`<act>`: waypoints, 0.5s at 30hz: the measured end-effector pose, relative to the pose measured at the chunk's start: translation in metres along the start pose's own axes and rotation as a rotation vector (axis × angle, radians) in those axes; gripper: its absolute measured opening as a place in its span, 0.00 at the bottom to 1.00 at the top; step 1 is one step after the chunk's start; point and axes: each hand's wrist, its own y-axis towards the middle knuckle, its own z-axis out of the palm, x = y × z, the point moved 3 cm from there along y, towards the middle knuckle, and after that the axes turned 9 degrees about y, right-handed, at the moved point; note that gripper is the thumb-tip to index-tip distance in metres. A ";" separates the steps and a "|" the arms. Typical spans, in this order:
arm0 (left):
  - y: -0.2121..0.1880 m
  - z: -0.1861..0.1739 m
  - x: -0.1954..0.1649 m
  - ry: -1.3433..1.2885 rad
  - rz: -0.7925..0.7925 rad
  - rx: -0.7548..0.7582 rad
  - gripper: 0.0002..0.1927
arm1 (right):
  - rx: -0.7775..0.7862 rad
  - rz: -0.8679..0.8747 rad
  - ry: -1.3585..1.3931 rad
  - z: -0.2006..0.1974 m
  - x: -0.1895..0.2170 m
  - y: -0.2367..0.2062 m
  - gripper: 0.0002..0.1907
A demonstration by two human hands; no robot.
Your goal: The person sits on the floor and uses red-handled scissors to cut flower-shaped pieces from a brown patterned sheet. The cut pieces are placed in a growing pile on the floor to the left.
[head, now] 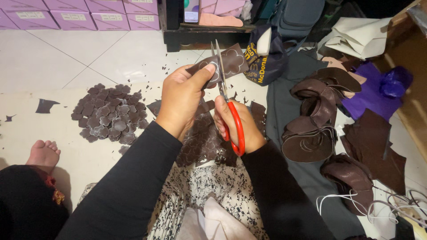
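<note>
Brown leather strip [229, 62], marked with flower outlines, was pinched at its near end in the closed grip of the left hand [182, 100], stretching away to the right; the right hand [238, 126] gripped red-handled scissors [224, 95] pointing up, blades at its edge; cut flower pieces [109, 113] lay heaped on the floor [53, 58], left

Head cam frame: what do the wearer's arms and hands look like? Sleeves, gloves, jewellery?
Both arms wear long black sleeves of plain, smooth fabric reaching the wrists. The left hand and right hand are bare: no gloves, and no rings, watch or bracelets visible from this angle. No markings or logos show on either sleeve.
</note>
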 end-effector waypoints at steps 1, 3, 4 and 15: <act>0.000 -0.001 0.000 -0.007 0.002 0.009 0.11 | -0.008 0.007 -0.011 0.000 0.001 -0.001 0.27; 0.001 -0.003 -0.002 0.007 0.004 0.019 0.11 | -0.022 0.020 -0.034 0.000 0.002 -0.001 0.27; 0.001 -0.004 -0.002 0.014 0.005 0.023 0.10 | -0.002 0.011 -0.036 0.001 0.003 -0.001 0.27; 0.001 -0.002 -0.001 -0.066 0.018 0.044 0.09 | 0.083 -0.040 -0.037 0.002 0.008 -0.001 0.26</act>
